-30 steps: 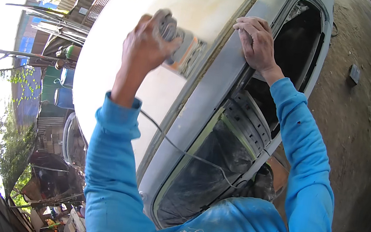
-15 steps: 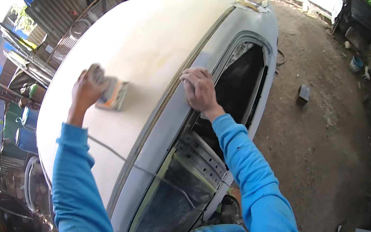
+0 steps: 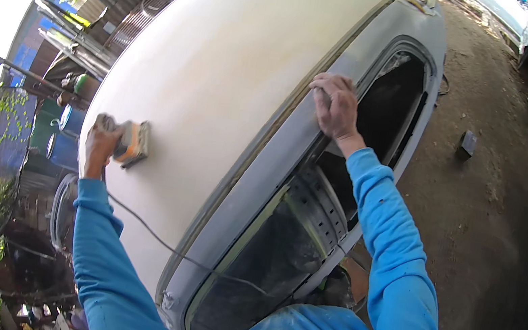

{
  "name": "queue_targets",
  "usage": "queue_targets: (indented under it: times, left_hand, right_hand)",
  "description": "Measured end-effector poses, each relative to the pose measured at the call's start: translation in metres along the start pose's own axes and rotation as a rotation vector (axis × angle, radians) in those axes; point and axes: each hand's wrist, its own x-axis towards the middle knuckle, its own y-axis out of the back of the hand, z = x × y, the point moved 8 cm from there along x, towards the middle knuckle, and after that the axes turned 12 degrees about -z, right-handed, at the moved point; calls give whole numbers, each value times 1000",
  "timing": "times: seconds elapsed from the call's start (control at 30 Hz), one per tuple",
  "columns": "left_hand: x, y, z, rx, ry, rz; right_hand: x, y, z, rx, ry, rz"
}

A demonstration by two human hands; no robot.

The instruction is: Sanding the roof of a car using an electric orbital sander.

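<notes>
My left hand is closed round a dusty grey and orange power sander, whose pad lies against the car roof near its left side. The roof is pale cream, with uneven yellowish patches. From the sander a dark cable trails across the roof and over the side window area. On the right, my right hand grips the grey roof edge above the door opening, with its fingers bent over the rail. Its fingertips are partly hidden.
Below the roof edge are bare window openings and a dark side panel. A grey block lies on the dirt floor to the right. Poles and blue drums stand beyond the car's left side.
The left hand and sander have moved left across the roof, toward its far side. The right hand stays on the roof edge. The whole view has shifted, so the car appears further right.
</notes>
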Motion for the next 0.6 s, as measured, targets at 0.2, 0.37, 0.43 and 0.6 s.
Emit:
queue_targets:
  times: [0.2,0.37,0.43,0.6]
  left_hand:
    - [-8,4,179,-23,-261,6]
    - [-46,13,318,-50,-498,-3]
    - [-55,10,334,-39,-509,11]
    - [-34,11,280,-56,-521,58]
  right_hand:
    - [-1,-5,5,10,-45,-12]
    - [-2,-4,1,-18,-14,-19]
    - [-2,-5,0,-13,2,-30]
    - [-1,-6,1,-42,28,-34]
